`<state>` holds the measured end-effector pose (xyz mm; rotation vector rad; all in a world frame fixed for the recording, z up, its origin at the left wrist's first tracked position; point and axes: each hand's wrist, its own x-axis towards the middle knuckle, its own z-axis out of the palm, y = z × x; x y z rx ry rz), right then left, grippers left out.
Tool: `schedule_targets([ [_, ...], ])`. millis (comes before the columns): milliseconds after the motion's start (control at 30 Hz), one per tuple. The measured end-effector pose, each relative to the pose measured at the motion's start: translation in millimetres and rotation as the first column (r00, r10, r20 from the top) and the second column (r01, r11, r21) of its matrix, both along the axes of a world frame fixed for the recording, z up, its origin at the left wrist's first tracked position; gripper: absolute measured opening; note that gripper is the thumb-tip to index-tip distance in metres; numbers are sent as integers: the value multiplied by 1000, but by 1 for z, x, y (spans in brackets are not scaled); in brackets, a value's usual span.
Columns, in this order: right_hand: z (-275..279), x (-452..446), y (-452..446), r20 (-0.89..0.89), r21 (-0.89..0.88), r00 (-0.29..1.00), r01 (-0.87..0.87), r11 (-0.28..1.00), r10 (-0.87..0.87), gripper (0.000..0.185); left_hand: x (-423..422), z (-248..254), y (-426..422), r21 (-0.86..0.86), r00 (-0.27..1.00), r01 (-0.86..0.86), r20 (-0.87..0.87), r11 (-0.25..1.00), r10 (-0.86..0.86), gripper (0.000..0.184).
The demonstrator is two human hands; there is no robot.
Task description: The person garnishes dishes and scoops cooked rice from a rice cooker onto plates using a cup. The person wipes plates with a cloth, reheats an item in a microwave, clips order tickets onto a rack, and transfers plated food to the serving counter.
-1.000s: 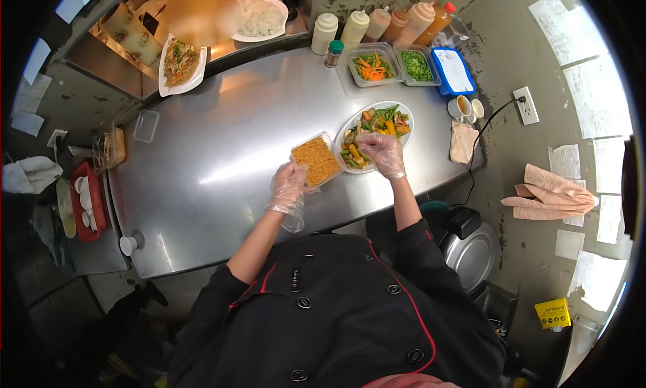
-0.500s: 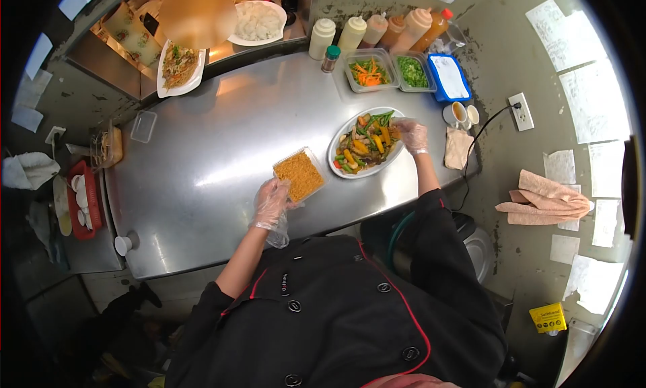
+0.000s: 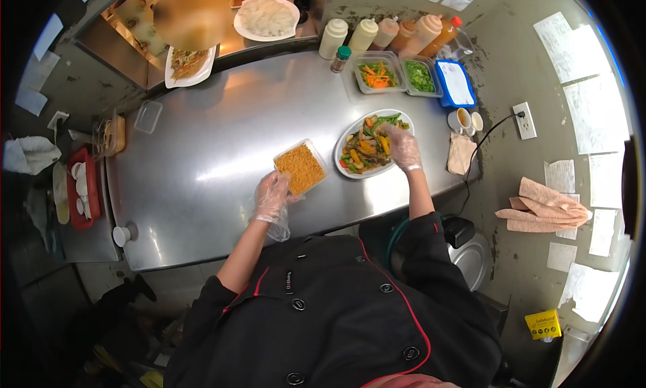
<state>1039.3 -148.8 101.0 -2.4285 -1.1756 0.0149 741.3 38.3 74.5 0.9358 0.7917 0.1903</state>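
My left hand (image 3: pixel 273 191), in a clear plastic glove, grips the lower left side of a clear square container (image 3: pixel 323 164) filled with golden-brown crumbs (image 3: pixel 300 169). To the right of it, an oval white plate (image 3: pixel 339 140) holds stir-fried vegetables (image 3: pixel 363 149) with green, yellow and red pieces. My gloved right hand (image 3: pixel 404 150) is over the plate's right side, fingertips drawn together close to the vegetables. Whatever lies between those fingers is too small to make out.
Behind the plate stand tubs of shredded carrot (image 3: pixel 378 74) and chopped greens (image 3: pixel 421 76), a spice jar (image 3: pixel 341 59) and several squeeze bottles (image 3: pixel 363 35). Cups (image 3: pixel 460 120) and a folded cloth (image 3: pixel 461 153) lie right. A noodle plate (image 3: pixel 190 65) and white-food plate (image 3: pixel 267 19) are at the back.
My right hand has moved left and inward from the plate's right rim to over the vegetables. My left hand still holds the container. The camera view has shifted slightly.
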Motion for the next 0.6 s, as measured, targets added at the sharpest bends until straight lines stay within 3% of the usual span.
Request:
schedule_targets([
  [133, 21, -5, -2, 208, 221, 955, 165, 961, -212, 22, -7, 9, 7, -58, 997, -67, 46, 996, 70, 25],
  [200, 20, -12, 4, 154, 98, 915, 362, 927, -374, 24, -18, 2, 18, -130, 987, -128, 83, 983, 140, 23],
  [267, -13, -7, 3, 264, 10, 958, 116, 993, -114, 15, -32, -11, 35, -181, 965, -258, -4, 949, 262, 23],
  [333, 3, -25, 13, 430, 50, 903, -46, 998, 20, 15, -50, -10, 70, -176, 925, -379, -48, 909, 376, 22],
  [400, -25, -5, -2, -29, 253, 977, 212, 944, -212, 24, -67, -6, 100, -154, 886, -463, -68, 873, 458, 21],
  [433, -32, 11, -12, -48, 70, 982, 184, 980, -181, 31, -91, -59, 129, 128, 925, -372, -28, 919, 379, 25],
  [467, -36, 16, -17, -68, -115, 984, 156, 981, -164, 37, -114, -112, 159, 410, 944, -289, -27, 865, 328, 29],
  [500, -27, 0, -14, -9, -59, 997, 76, 995, -77, 39, -121, -88, 177, 526, 920, -211, -177, 824, 349, 33],
  [533, -3, -24, -5, 59, -7, 998, -2, 1000, 2, 41, -122, -77, 204, 651, 853, 57, -426, 757, 302, 39],
  [567, 11, -39, 0, 134, 38, 988, -81, 996, 75, 44, -123, -66, 231, 669, 706, 345, -647, 659, 288, 46],
  [600, 12, -42, -3, 105, 78, 993, -70, 995, 61, 43, -124, -63, 260, 489, 398, 737, -872, 467, 285, 54],
])
